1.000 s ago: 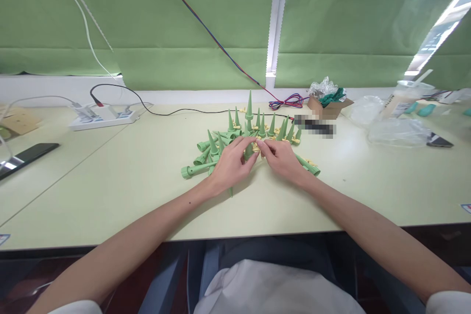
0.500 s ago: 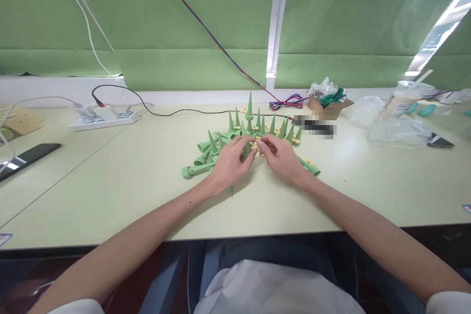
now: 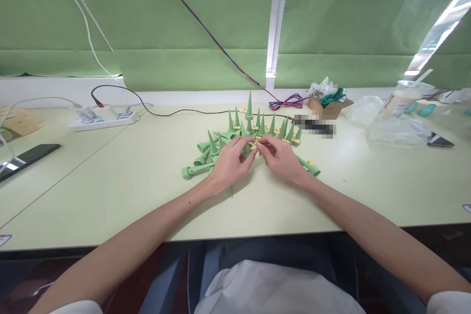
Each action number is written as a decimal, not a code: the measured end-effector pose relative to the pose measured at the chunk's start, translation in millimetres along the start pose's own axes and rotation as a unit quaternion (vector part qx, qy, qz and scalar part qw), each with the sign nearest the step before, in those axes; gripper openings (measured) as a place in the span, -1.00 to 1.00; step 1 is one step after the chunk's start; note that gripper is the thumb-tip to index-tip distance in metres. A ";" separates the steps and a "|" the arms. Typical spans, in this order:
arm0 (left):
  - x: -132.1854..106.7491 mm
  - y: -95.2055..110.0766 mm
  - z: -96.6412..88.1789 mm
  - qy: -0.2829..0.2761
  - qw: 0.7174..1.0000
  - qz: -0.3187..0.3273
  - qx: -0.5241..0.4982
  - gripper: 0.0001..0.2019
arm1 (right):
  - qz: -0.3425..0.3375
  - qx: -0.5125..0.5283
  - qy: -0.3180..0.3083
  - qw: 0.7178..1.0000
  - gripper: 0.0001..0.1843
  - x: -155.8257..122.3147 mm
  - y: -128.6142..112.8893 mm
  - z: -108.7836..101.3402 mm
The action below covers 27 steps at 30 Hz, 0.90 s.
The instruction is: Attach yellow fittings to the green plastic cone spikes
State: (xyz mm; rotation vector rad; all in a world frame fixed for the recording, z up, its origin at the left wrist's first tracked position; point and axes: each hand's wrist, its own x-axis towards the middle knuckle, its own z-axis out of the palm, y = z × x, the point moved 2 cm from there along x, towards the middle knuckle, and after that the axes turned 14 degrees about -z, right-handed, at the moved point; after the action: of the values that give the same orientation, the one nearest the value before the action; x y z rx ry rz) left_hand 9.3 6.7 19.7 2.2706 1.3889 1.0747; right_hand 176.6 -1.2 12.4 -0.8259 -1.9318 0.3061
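Between the two hands, at the middle of the pale table [image 3: 110,191], sat the piece being worked: a green spike [image 3: 247,149] with a small yellow fitting [image 3: 254,146] at its upper end. The left hand [image 3: 230,163] was curled around the spike from the left, fingers closed on its body, so that only a short stretch of green showed between thumb and forefinger. The right hand [image 3: 281,157] came in from the right with thumb and forefinger pinched narrow on the yellow fitting; how firmly it gripped could not be told. The fingertips of both hands nearly met over that spot, so neither hand was plainly nearer.

The spike's long axis appeared to run from near to far, tilted slightly, with a thin tip [image 3: 231,192] poking out toward the near edge below the left wrist, though it was not certain that this tip belonged to the same piece.

Just beyond the hands, on the far side, stood a row of upright green cones [image 3: 257,120], and to the left lay several loose green spikes [image 3: 196,169] on their sides, pointing mostly left and right.
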 end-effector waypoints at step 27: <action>-2.8 1.8 1.7 -0.030 0.999 0.018 -0.012 -0.75 | 0.005 -0.042 -0.012 0.999 -0.41 1.0 2.0 -0.5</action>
State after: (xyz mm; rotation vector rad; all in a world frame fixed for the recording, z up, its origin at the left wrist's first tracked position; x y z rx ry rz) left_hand 10.9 3.7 18.3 2.2996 1.3097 1.0184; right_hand 177.6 0.9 12.3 -0.8908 -1.9754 0.2424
